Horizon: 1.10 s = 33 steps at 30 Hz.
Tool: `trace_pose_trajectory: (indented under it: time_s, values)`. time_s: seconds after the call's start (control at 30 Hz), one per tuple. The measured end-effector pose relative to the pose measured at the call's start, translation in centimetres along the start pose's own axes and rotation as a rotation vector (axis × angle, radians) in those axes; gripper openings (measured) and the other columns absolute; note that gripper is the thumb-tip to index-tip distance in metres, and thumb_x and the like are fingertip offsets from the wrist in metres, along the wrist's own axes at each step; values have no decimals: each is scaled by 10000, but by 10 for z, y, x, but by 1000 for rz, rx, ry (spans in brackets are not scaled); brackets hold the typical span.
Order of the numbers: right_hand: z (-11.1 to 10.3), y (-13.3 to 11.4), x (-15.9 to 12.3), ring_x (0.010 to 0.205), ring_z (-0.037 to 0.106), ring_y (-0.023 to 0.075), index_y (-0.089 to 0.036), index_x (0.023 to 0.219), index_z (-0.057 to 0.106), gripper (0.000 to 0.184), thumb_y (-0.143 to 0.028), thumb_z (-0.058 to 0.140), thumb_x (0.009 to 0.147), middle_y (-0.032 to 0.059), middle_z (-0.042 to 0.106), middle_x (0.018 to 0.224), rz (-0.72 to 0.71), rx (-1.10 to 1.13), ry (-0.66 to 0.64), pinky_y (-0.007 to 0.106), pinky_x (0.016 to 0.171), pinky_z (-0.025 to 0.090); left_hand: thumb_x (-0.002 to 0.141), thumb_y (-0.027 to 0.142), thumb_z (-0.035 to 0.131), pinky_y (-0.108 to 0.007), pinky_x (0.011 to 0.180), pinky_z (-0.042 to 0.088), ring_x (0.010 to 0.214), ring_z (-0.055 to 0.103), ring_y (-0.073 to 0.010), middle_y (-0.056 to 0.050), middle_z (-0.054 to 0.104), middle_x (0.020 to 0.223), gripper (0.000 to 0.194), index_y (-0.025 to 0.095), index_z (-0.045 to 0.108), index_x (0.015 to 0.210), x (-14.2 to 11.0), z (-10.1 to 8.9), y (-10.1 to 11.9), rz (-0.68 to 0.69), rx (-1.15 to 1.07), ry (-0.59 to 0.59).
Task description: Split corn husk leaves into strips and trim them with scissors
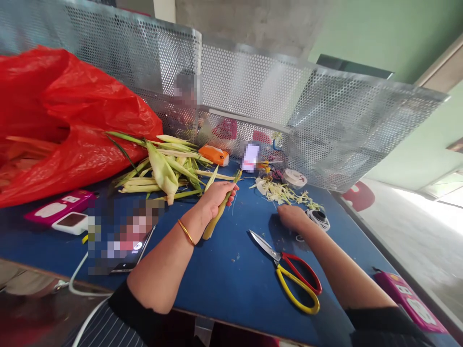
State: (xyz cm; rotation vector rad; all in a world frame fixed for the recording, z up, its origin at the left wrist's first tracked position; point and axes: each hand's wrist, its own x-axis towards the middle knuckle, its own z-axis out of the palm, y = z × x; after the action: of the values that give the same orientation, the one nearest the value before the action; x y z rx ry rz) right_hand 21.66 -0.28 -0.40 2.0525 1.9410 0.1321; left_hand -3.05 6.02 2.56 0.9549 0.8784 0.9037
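In the middle of the blue table point(235, 284) my left hand point(219, 196) is wrapped round a long yellow-green plant stalk point(213, 225). Its cut lower end points toward me, and its tip slants away. Thin pale fibres hang beside it. Farther right, just above the tabletop, my right hand point(292, 218) has its fingers pressed together; what they hold, if anything, is too small to make out. Scissors point(277, 258) with one red and one yellow handle lie between my forearms, blades pointing away to the left. Behind my right hand is a heap of pale shredded peelings point(278, 192).
Left of my left hand are a pile of pale green stalks and leaves point(170, 168) and a big red plastic bag point(97, 111). Phones point(133, 241) and magenta boxes point(61, 207) lie about. A white roll point(294, 178) and an orange packet point(214, 155) stand before the perforated metal screen point(246, 82).
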Motion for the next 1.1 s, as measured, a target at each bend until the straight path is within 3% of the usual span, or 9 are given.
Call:
trace_pose_trajectory:
  time_s: [0.07,0.17,0.3,0.4,0.53,0.77,0.83,0.97,1.1]
  values:
    - [-9,-1,-23,870,696,230,-141,868,719,221,-44,520,867,148,702,978,-35,-7,7,330,771,506,888,153,546,-173,401,356,409,455,-49,20,516,559,217,118,596,680,-2,0,2,-4,-4,-5]
    - [-25,-8,-52,884,694,239,-208,929,715,254,-131,474,907,119,705,1029,-74,45,138,357,812,474,871,173,557,-175,415,359,424,457,-52,22,512,568,199,122,590,682,-10,2,4,-3,-14,-65]
    - [-41,-32,-58,951,666,241,-287,937,713,228,-335,491,920,57,730,1012,-88,740,617,366,851,466,795,211,635,-174,466,384,467,473,-47,18,528,618,134,116,605,705,-23,11,4,-15,-3,-259]
    - [-40,-56,-43,920,668,241,-246,963,726,234,-378,637,791,52,745,969,-189,1284,527,357,842,482,748,262,676,-188,478,392,474,471,-54,22,522,622,157,120,614,723,-30,17,1,-46,18,-335]
    - [-26,-73,-32,757,635,203,-203,785,729,214,-409,702,735,20,730,765,-234,1595,346,329,757,463,739,272,666,-197,479,390,474,464,-58,17,528,629,158,128,610,710,-35,23,-5,-18,83,-380]
    - [-19,-63,-43,636,602,167,-205,683,680,316,-515,740,682,-2,645,637,-181,1845,279,304,657,472,785,282,638,-210,467,399,459,471,-69,17,529,609,166,133,630,712,-41,33,-18,42,162,-237]
    - [-20,-63,-44,515,541,135,-204,679,657,346,-541,736,668,-25,580,578,-126,1878,281,276,544,442,789,278,638,-212,465,404,462,473,-70,18,529,612,161,127,650,736,-39,34,-22,40,135,-201]
    - [-18,-61,-44,403,298,81,-202,683,618,345,-540,670,725,-65,416,510,-36,1758,388,237,395,233,817,260,611,-209,467,409,461,476,-65,15,539,621,171,108,689,800,-35,35,-28,27,141,-165]
    - [-19,-54,-45,516,355,107,-191,704,614,283,-439,575,833,-41,447,564,-60,1469,602,242,480,281,830,256,594,-212,471,402,450,480,-64,20,540,607,187,106,697,784,-35,33,-28,40,225,-214]
